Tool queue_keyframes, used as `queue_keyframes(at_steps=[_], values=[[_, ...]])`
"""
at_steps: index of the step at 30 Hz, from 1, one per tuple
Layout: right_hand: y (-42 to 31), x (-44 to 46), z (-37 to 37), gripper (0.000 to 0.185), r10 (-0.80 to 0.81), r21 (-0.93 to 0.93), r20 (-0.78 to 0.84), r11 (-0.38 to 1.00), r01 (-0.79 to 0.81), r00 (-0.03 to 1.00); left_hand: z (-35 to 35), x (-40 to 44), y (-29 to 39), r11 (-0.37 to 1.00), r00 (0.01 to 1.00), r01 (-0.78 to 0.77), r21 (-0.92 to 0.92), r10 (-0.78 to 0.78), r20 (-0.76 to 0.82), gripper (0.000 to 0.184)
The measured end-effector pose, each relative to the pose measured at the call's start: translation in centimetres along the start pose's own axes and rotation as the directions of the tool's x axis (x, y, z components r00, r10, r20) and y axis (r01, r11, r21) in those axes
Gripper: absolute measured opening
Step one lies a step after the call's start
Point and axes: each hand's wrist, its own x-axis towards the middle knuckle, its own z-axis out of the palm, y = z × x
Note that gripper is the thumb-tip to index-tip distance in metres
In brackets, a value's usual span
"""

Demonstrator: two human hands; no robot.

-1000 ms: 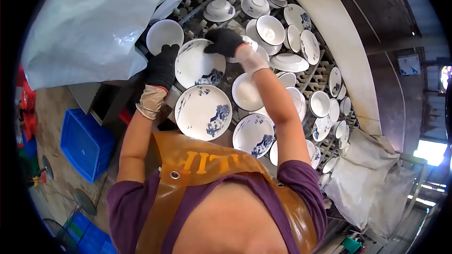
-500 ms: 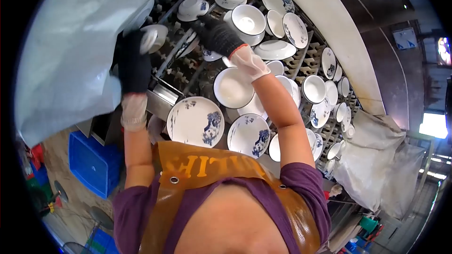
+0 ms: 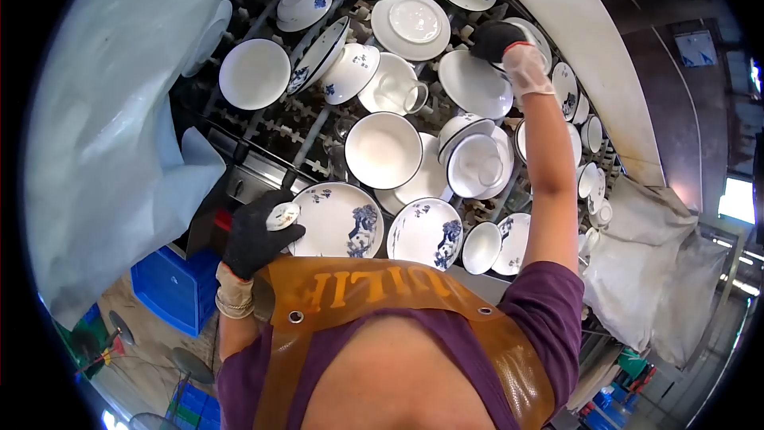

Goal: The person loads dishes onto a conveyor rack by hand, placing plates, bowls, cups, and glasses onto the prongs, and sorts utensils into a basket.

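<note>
My left hand [image 3: 259,231], in a black glove, is closed on a small white dish [image 3: 282,216] beside a large blue-patterned plate [image 3: 338,220]. At the upper right my right hand [image 3: 497,41], also black-gloved, has its fingers at the rim of a white bowl [image 3: 532,38], partly hidden behind the glove and wrist. A tilted white plate [image 3: 476,84] lies just below that hand. Around the middle are a deep white bowl [image 3: 383,150], a glass mug [image 3: 414,97] and an upturned plate [image 3: 411,25].
A dark pegged rack [image 3: 310,131] carries several more bowls and plates. Translucent plastic sheeting [image 3: 103,111] hangs at the left, above a blue crate [image 3: 175,291]. A pale curved panel [image 3: 605,72] borders the rack on the right.
My left hand has come down from the sheeting and now holds a small dish near the patterned plate. My right hand has moved right across the rack to another bowl.
</note>
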Motion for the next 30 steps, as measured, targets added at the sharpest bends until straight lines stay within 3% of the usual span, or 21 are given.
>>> queue_keyframes(at_steps=[2, 4, 5, 7, 9, 11, 13, 14, 16, 17, 18, 19, 20, 21, 22, 23, 25, 27, 28, 29, 30], values=[[0.6, 0.8, -0.2, 0.04, -0.067, 0.008, -0.031, 0.998, 0.067, 0.997, 0.7, 0.2, -0.5, 0.998, 1.0, -0.013, 0.068, 0.013, -0.01, 0.035], [-3.1, 0.4, -4.5, 0.051, 0.159, 0.389, -0.242, 0.919, -0.055, 0.957, 1.9, 0.4, -1.6, 0.979, 0.991, -0.117, 0.166, 0.126, -0.049, 0.031], [-3.1, 2.4, -2.8, 0.056, 0.086, 0.65, -0.313, 0.746, 0.147, 0.946, 2.0, 0.3, -1.1, 0.978, 0.991, -0.111, 0.176, 0.123, -0.055, 0.031], [-2.9, 9.1, 2.0, 0.06, -0.078, 0.399, -0.369, 0.887, 0.234, 0.926, 1.7, 0.3, -0.2, 1.0, 0.998, 0.029, 0.004, -0.029, -0.052, 0.027], [-5.8, 5.4, -1.9, 0.066, -0.003, 0.501, -0.369, 0.842, 0.202, 0.93, 1.5, 0.1, 0.2, 0.996, 0.996, -0.01, 0.091, 0.018, -0.085, 0.025], [-5.1, 4.8, -3.5, 0.072, -0.056, 0.475, -0.247, 0.863, 0.171, 0.967, 1.6, -0.4, 0.0, 0.989, 0.991, -0.004, 0.146, 0.023, -0.131, 0.025], [-4.5, 3.9, -5.1, 0.068, 0.046, 0.634, -0.364, 0.744, 0.212, 0.93, 1.5, -0.4, -0.2, 0.988, 0.99, -0.021, 0.15, 0.042, -0.134, 0.025], [-5.0, 2.4, -6.4, 0.062, 0.01, 0.647, -0.471, 0.684, 0.337, 0.882, 1.8, -0.6, -0.1, 0.989, 0.991, -0.042, 0.144, 0.06, -0.122, 0.025], [-6.4, 1.0, -9.2, 0.053, -0.239, 0.262, -0.562, 0.857, 0.444, 0.792, 2.1, 0.0, 0.9, 0.99, 0.997, -0.014, 0.137, 0.024, -0.073, 0.025], [-7.5, 1.2, -9.6, 0.051, -0.371, 0.041, -0.588, 0.874, 0.485, 0.719, 2.1, 0.8, 1.4, 0.988, 0.999, -0.005, 0.152, 0.011, -0.04, 0.025], [-7.4, 2.8, -8.6, 0.042, -0.459, -0.114, -0.618, 0.856, 0.505, 0.639, 2.9, 1.4, 1.5, 0.998, 0.998, -0.057, 0.041, 0.056, 0.017, 0.028], [-7.8, 2.4, -9.2, 0.013, -0.6, -0.372, -0.669, 0.781, 0.502, 0.438, 4.3, 1.7, 1.7, 0.999, 0.997, -0.033, 0.0, 0.032, 0.068, 0.029], [-7.3, 3.1, -7.8, 0.021, -0.554, -0.389, -0.628, 0.832, 0.396, 0.547, 6.1, 2.3, 2.5, 0.987, 0.991, -0.108, -0.122, 0.117, 0.071, 0.03], [-6.8, 3.8, -6.1, 0.032, -0.489, -0.412, -0.586, 0.866, 0.282, 0.646, 8.2, 2.1, 2.5, 0.975, 0.977, -0.21, 0.066, 0.206, 0.057, 0.03], [-7.7, 3.1, -5.8, 0.025, -0.348, -0.23, -0.661, 0.937, 0.262, 0.665, 9.8, 2.5, 3.4, 0.894, 0.893, -0.447, 0.016, 0.445, 0.067, 0.032], [-8.2, 2.8, -5.5, 0.017, -0.322, -0.286, -0.897, 0.945, 0.157, 0.304, 10.9, 2.5, 4.5, 0.86, 0.859, -0.509, 0.034, 0.504, 0.09, 0.03], [-9.9, -0.6, -7.0, 0.015, 0.139, 0.073, -0.745, 0.989, -0.128, 0.652, 10.9, 2.7, 6.6, 0.955, 0.912, -0.195, -0.225, 0.261, 0.315, 0.032], [-11.4, -2.2, -5.6, 0.021, 0.237, 0.347, -0.54, 0.937, -0.043, 0.807, 10.2, 3.4, 5.6, 0.899, 0.897, -0.438, -0.001, 0.436, -0.071, 0.034], [-12.5, -2.8, -4.6, 0.023, 0.114, 0.318, -0.465, 0.947, 0.046, 0.878, 9.0, 3.7, 5.3, 0.96, 0.961, -0.232, -0.159, 0.201, -0.193, 0.039], [-13.6, -3.1, -3.4, 0.026, -0.012, 0.305, -0.381, 0.942, 0.138, 0.924, 7.4, 5.4, 4.3, 0.939, 0.874, -0.34, -0.05, 0.296, -0.386, 0.041], [-14.0, -1.0, 0.0, 0.028, -0.095, 0.407, -0.5, 0.852, 0.33, 0.861, 4.6, 6.6, 5.5, 0.973, 0.862, -0.222, -0.062, 0.166, -0.479, 0.039]])
